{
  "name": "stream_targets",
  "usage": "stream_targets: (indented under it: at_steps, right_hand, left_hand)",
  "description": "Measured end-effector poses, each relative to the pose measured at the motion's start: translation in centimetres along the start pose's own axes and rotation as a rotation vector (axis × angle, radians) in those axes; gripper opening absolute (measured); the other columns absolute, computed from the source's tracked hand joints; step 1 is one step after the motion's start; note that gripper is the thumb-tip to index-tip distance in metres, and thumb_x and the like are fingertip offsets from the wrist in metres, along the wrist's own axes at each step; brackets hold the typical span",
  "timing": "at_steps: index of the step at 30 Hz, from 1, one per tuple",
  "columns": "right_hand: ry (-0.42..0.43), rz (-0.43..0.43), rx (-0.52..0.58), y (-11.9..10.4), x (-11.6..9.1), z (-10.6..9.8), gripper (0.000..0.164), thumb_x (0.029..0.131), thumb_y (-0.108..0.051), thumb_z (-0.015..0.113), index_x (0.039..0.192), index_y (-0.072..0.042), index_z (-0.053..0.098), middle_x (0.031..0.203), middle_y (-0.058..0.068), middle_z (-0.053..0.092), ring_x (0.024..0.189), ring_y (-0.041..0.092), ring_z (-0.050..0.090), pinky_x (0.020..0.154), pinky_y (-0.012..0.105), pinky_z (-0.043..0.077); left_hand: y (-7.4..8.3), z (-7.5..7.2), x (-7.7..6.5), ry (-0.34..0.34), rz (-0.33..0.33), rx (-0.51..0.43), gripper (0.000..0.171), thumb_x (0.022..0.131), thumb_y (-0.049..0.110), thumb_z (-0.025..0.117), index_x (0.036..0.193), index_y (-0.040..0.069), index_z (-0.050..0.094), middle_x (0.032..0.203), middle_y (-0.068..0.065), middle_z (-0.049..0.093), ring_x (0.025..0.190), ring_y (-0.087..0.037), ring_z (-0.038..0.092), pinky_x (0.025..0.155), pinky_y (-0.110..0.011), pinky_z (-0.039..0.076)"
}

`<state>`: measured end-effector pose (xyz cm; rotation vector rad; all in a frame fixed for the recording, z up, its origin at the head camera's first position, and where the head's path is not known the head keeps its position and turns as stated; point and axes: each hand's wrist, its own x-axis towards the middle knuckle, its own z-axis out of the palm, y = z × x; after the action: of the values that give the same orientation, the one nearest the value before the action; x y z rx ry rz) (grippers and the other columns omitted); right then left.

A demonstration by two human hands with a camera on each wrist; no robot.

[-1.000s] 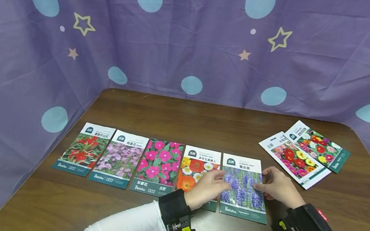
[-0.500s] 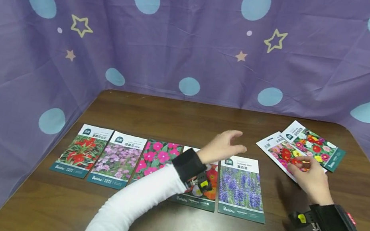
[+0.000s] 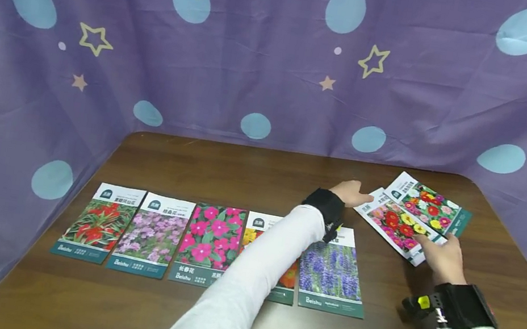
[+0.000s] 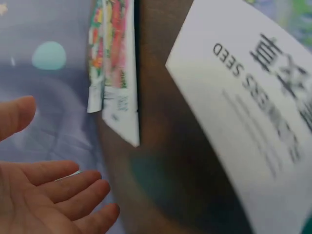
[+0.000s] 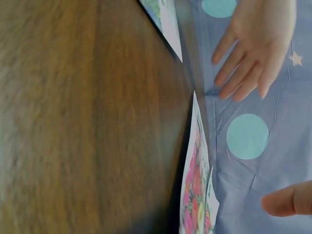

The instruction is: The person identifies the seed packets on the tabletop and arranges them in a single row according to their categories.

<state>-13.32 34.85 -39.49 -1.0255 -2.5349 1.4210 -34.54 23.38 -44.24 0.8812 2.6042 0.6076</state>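
My left hand (image 3: 349, 193) reaches to the near left corner of a seed packet with zinnia-like red and pink flowers (image 3: 396, 223). Its fingers are extended in the left wrist view, with the thumb (image 4: 17, 117) apart from them. The right hand (image 3: 444, 259) is at that packet's lower right end, thumb over its edge in the head view; whether it touches is unclear. Only the right thumb (image 5: 287, 200) shows in the right wrist view. A second mixed-flower packet (image 3: 430, 205) lies partly under the first. Left of them lies the purple lavender-type packet (image 3: 332, 270), its top partly behind my left wrist.
Several flower seed packets form a row on the brown wooden table (image 3: 220, 175): red blooms (image 3: 96, 224), lilac blooms (image 3: 154, 236), bright pink blooms (image 3: 212, 237), and an orange-and-yellow one (image 3: 287, 283) largely behind my left sleeve. A purple patterned cloth (image 3: 237, 68) hangs behind the table.
Both hands have left the lavender packet. My left hand has moved up and right to the slanted packets; my right hand has moved right to their lower end. The row stays in place.
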Motion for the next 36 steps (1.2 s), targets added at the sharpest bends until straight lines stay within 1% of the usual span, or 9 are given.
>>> stream_targets:
  at_steps: [4, 7, 10, 15, 18, 25, 28, 31, 36]
  right_hand:
    - [-0.004, 0.067, 0.098, -0.6, 0.1, 0.8, 0.083, 0.091, -0.029, 0.043, 0.139, 0.010, -0.011, 0.144, 0.035, 0.001, 0.132, 0.045, 0.014, 0.107, 0.053, 0.018]
    - [0.002, 0.091, 0.144, -1.0, 0.1, 1.3, 0.082, 0.091, -0.028, 0.043, 0.140, 0.010, -0.009, 0.145, 0.033, 0.004, 0.132, 0.043, 0.015, 0.107, 0.051, 0.018]
    - [-0.006, 0.106, 0.180, -1.2, 0.1, 1.7, 0.081, 0.090, -0.029, 0.044, 0.140, 0.011, -0.006, 0.146, 0.032, 0.006, 0.131, 0.041, 0.016, 0.108, 0.050, 0.018]
    - [-0.014, 0.093, 0.227, -1.2, 0.1, 2.3, 0.078, 0.090, -0.029, 0.044, 0.141, 0.011, 0.001, 0.145, 0.031, 0.012, 0.128, 0.039, 0.023, 0.107, 0.048, 0.023]
    - [-0.007, 0.102, 0.248, -1.0, 0.4, 2.1, 0.078, 0.090, -0.029, 0.045, 0.141, 0.011, 0.000, 0.145, 0.030, 0.012, 0.127, 0.038, 0.023, 0.106, 0.048, 0.023]
    - [-0.045, 0.177, 0.310, -0.6, 0.5, 0.9, 0.078, 0.092, -0.030, 0.043, 0.142, 0.007, -0.004, 0.150, 0.023, 0.004, 0.132, 0.032, 0.018, 0.105, 0.041, 0.029]
    - [-0.088, 0.190, 0.467, -0.9, -0.1, 0.5, 0.076, 0.093, -0.024, 0.042, 0.143, 0.002, -0.010, 0.151, 0.017, -0.004, 0.136, 0.026, 0.011, 0.109, 0.035, 0.020]
    - [-0.081, 0.171, 0.615, -1.3, -0.6, 0.4, 0.073, 0.093, -0.012, 0.043, 0.144, -0.003, -0.008, 0.152, 0.014, 0.001, 0.134, 0.017, 0.018, 0.103, 0.022, 0.027]
    - [0.006, 0.114, 0.776, 0.2, 0.9, 0.3, 0.078, 0.086, -0.003, 0.057, 0.147, -0.011, 0.009, 0.147, 0.007, 0.025, 0.119, 0.009, 0.039, 0.080, 0.012, 0.045]
  left_hand:
    - [-3.0, 5.1, 7.9, -0.001, -0.059, -0.004, 0.068, 0.086, 0.061, 0.041, 0.138, 0.017, 0.039, 0.137, 0.006, 0.044, 0.123, -0.006, 0.041, 0.098, -0.017, 0.033]
    - [-3.4, 6.5, 9.9, -0.011, -0.094, 0.004, 0.066, 0.086, 0.059, 0.042, 0.136, 0.015, 0.043, 0.133, 0.004, 0.048, 0.119, -0.008, 0.046, 0.095, -0.020, 0.037]
    - [-2.3, 6.0, 8.2, 0.024, -0.089, 0.002, 0.064, 0.083, 0.057, 0.048, 0.126, 0.010, 0.053, 0.123, 0.001, 0.056, 0.108, -0.010, 0.054, 0.086, -0.019, 0.042]
    - [2.1, 1.3, -0.9, 0.028, -0.059, -0.065, 0.043, 0.084, 0.045, 0.051, 0.103, 0.010, 0.065, 0.102, 0.001, 0.065, 0.085, -0.007, 0.058, 0.070, -0.014, 0.043]
    - [3.5, 0.4, -2.9, 0.041, -0.107, -0.058, 0.042, 0.083, 0.046, 0.053, 0.099, 0.010, 0.066, 0.101, -0.001, 0.066, 0.085, -0.007, 0.058, 0.073, -0.016, 0.044]
    - [-3.0, 7.2, 9.9, 0.246, -0.080, -0.059, 0.048, 0.077, 0.046, 0.057, 0.106, 0.008, 0.065, 0.102, -0.001, 0.065, 0.088, -0.013, 0.060, 0.071, -0.022, 0.047]
    - [-4.8, 7.5, 11.0, 0.379, -0.091, -0.093, 0.035, 0.076, 0.033, 0.059, 0.100, 0.010, 0.068, 0.097, -0.001, 0.067, 0.084, -0.014, 0.061, 0.067, -0.022, 0.047]
    - [-5.0, 5.9, 8.1, 0.543, -0.050, -0.184, 0.032, 0.070, 0.020, 0.057, 0.097, 0.013, 0.072, 0.091, 0.003, 0.068, 0.080, -0.013, 0.061, 0.063, -0.020, 0.047]
    - [-0.6, -1.1, -4.6, 0.549, -0.016, -0.609, 0.026, 0.073, 0.003, 0.060, 0.095, 0.009, 0.073, 0.083, -0.002, 0.069, 0.075, -0.011, 0.061, 0.063, -0.017, 0.046]
